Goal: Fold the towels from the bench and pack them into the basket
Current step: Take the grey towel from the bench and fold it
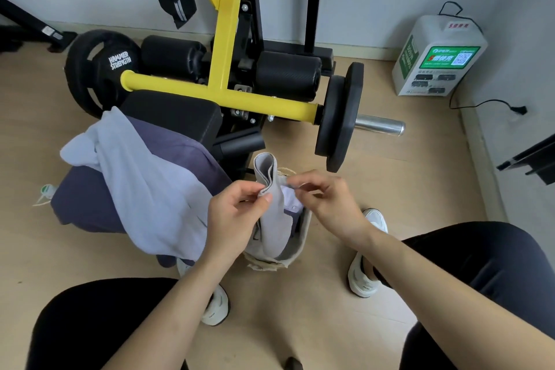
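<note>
My left hand (237,216) pinches a folded grey towel (271,207) that stands upright over the beige basket (297,252) on the floor between my feet. My right hand (322,198) hovers just right of the towel, fingers curled as if pinching its edge; the contact is blurred. A pale folded cloth (291,200) lies inside the basket. On the black bench pad (180,117) hang a light blue towel (144,186) and a dark purple towel (180,147), both unfolded.
A yellow-framed weight machine (222,69) with black plates (339,117) and a steel bar end (381,126) stands right behind the basket. A white charging box (435,57) with a cable sits by the wall at right. My white shoes (365,276) flank the basket.
</note>
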